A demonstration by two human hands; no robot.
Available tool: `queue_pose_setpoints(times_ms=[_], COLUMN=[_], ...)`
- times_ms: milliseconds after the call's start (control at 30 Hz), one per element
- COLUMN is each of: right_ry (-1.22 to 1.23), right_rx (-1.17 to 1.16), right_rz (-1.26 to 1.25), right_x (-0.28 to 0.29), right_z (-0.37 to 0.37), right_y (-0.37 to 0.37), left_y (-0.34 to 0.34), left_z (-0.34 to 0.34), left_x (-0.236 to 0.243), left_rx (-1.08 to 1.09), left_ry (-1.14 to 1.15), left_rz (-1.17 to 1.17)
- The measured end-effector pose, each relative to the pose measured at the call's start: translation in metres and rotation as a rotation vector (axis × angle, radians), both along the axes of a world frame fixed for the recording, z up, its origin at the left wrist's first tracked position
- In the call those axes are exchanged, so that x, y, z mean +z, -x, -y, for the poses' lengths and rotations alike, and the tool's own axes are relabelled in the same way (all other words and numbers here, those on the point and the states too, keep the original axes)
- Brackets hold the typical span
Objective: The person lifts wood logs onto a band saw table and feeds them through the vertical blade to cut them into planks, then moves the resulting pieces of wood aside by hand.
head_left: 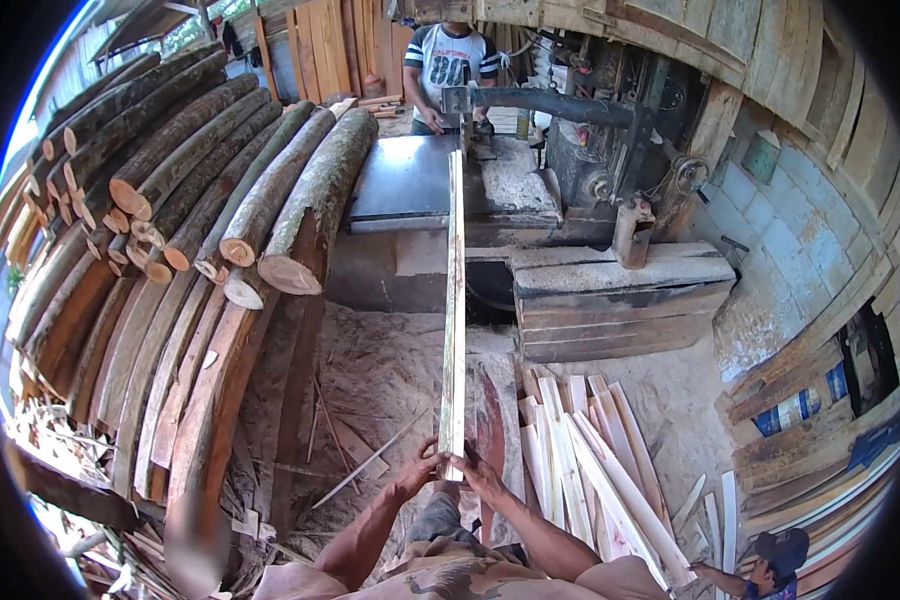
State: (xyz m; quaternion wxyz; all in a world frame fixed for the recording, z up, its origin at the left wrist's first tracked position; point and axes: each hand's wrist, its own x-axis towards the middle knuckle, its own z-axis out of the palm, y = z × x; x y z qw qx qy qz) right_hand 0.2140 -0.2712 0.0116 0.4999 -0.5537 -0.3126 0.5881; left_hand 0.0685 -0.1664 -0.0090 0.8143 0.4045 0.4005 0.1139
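A long, narrow wooden board (457,300) runs straight away from me, pale on its right side and mottled with bark along its left. My left hand (423,470) grips the near end on the left side. Opposite it, my right hand (482,477) is closed around the same end. The board's far end reaches the black table (400,185) of a sawing machine, close to the saw's upright guide (462,103). Behind that table stands a co-worker (448,65) with both arms lowered; the guide hides part of one hand.
Stacked logs (310,205) fill the left side. Sawn boards (580,455) lie right of my legs, where another person (770,565) reaches to one end. A sawdust-covered wooden box (620,300) stands before the machine (590,150). Loose scraps (355,450) litter the floor.
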Motion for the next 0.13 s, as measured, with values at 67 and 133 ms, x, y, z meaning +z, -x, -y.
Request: queue_pose_setpoints(times_ms=[67, 133], right_ry=[0.125, 0.019], right_rx=[-0.101, -0.288], right_rz=[0.124, 0.125], right_x=[0.005, -0.004], right_z=[0.051, 0.092], right_y=[0.017, 0.034], left_y=[0.013, 0.036], left_z=[0.047, 0.077], left_x=[0.006, -0.025], left_rx=[0.000, -0.020], left_ry=[0.126, 0.341], left_rz=[0.176, 0.300])
